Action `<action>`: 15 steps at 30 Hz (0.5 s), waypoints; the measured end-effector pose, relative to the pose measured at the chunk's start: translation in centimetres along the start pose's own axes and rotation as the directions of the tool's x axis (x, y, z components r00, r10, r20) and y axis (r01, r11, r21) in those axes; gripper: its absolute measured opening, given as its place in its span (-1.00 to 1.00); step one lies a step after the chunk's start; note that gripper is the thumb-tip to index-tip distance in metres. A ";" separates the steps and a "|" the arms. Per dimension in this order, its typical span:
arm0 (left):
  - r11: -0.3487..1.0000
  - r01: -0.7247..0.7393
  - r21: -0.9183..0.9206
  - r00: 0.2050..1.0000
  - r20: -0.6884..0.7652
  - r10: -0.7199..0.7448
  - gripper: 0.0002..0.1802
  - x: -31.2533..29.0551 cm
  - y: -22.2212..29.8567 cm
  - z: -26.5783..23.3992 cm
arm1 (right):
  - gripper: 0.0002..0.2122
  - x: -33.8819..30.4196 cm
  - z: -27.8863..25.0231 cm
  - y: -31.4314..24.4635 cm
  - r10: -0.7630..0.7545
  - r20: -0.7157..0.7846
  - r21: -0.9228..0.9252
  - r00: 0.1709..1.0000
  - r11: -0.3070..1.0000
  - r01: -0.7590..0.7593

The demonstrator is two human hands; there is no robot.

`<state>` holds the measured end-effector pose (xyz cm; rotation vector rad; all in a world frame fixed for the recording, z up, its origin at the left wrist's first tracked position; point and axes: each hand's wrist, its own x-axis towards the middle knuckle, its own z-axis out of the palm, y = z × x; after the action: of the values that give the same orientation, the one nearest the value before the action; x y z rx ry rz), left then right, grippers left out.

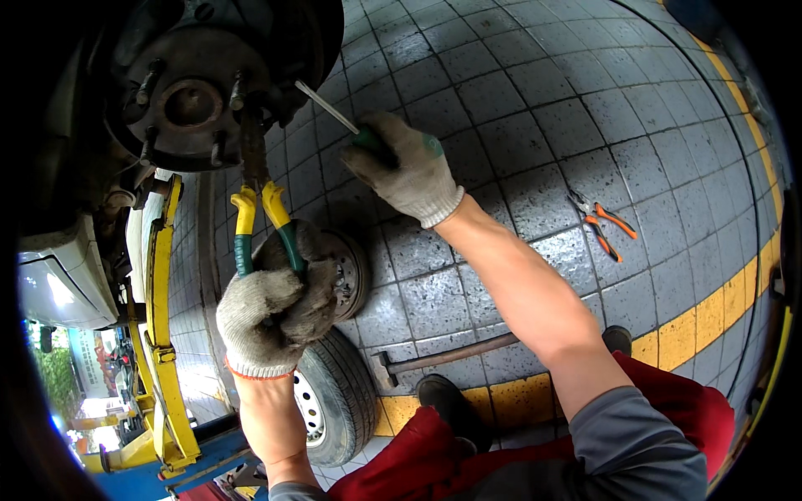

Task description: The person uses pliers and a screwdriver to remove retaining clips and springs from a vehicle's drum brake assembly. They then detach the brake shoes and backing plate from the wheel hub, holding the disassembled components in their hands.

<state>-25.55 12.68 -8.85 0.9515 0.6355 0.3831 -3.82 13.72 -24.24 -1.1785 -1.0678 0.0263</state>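
Note:
My left hand (276,309), in a dirty knitted glove, is closed around the green-and-yellow handles of a pair of pliers (245,213). The pliers' dark jaws reach up to the lower edge of the wheel hub (188,100), a rusty disc with several studs. In my right hand (401,163), also gloved, is the green handle of a screwdriver (326,107). Its bare shaft points up and left, with the tip close to the right side of the brake assembly (292,42). Whether that tip touches the assembly, I cannot tell.
Orange-handled pliers (603,224) lie on the tiled floor to the right. A hammer (451,354) lies in front of my feet. Below my left hand stand a brake drum (352,275) and a wheel (347,401). A yellow lift post (159,284) rises at the left.

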 end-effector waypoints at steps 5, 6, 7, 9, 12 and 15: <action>1.000 0.012 0.014 1.000 -0.010 -0.012 -0.56 0.2 -0.1 0.3 | -0.59 0.0 0.5 -0.5 0.042 -0.038 -0.010 0.998 0.999 -0.042; 1.000 0.015 0.021 1.000 -0.014 -0.015 -0.57 0.3 -0.2 0.4 | -0.60 -0.1 0.5 -0.7 0.048 -0.007 -0.017 0.999 0.999 -0.049; 0.999 0.018 0.029 1.000 -0.017 -0.017 -0.58 0.4 -0.3 0.4 | -0.60 -0.2 0.4 -1.0 0.059 -0.012 -0.026 0.998 0.998 -0.060; 0.998 0.003 0.061 1.000 -0.016 -0.002 -0.59 0.5 -0.5 0.4 | -0.61 -0.2 0.3 -1.1 0.064 -0.013 -0.020 0.998 0.998 -0.064; 0.999 0.004 0.051 1.000 -0.031 -0.003 -0.61 0.5 -0.5 0.3 | -0.61 -0.1 0.5 -1.2 0.056 -0.008 -0.007 0.998 0.998 -0.056; 0.999 0.017 0.043 1.000 -0.006 -0.017 -0.62 0.5 -0.4 0.1 | -0.59 0.1 0.7 -1.9 0.114 0.012 0.003 0.993 0.994 -0.114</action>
<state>-25.15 12.68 -9.34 0.9857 0.6593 0.3584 -5.21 13.41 -22.77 -1.2358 -1.0097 0.1243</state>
